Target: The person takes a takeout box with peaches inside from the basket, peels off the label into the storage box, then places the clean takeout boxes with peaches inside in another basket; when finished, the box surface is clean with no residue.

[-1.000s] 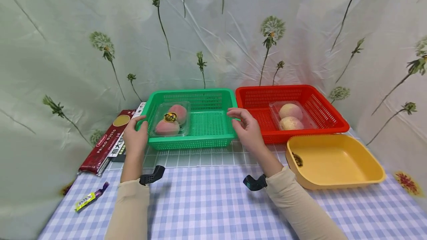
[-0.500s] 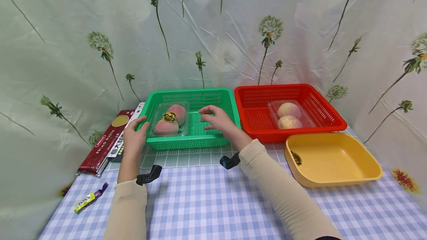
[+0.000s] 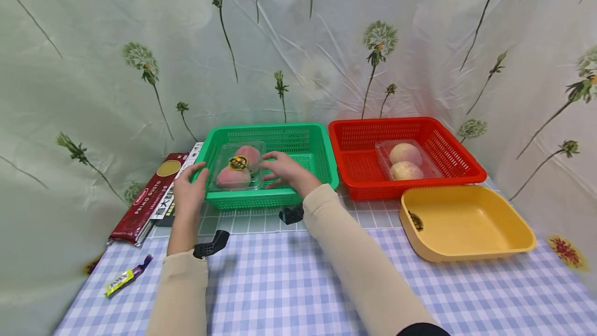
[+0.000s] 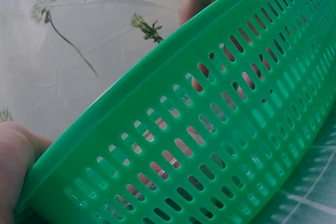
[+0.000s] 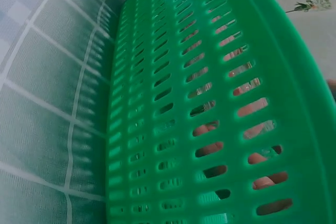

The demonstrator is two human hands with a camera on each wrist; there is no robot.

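Observation:
A green plastic basket (image 3: pixel 298 197) holds a clear clamshell pack of peaches (image 3: pixel 235 177) with a black-and-gold round sticker. My left hand (image 3: pixel 187 191) grips the basket's left rim near the front corner; in the left wrist view the same hand (image 4: pixel 16 156) lies against that corner. Inside the basket, my right hand (image 3: pixel 285 170) is at the pack's right side, fingers spread and slightly bent. Whether its fingertips touch the plastic cannot be made out. Through the basket slots in the right wrist view, parts of the fingers (image 5: pixel 265 182) show.
To the right stands a red basket (image 3: pixel 359 191) with another pack of pale peaches (image 3: pixel 406 162). A yellow tray (image 3: pixel 466 222) sits before it, a round sticker on its side. At left lie a dark red spaghetti bag (image 3: pixel 146 198) and a small wrapped candy (image 3: pixel 127 276).
My right hand has moved left from the green basket's right rim, across its inside, to the peach pack's right edge. The left hand has stayed at the left rim.

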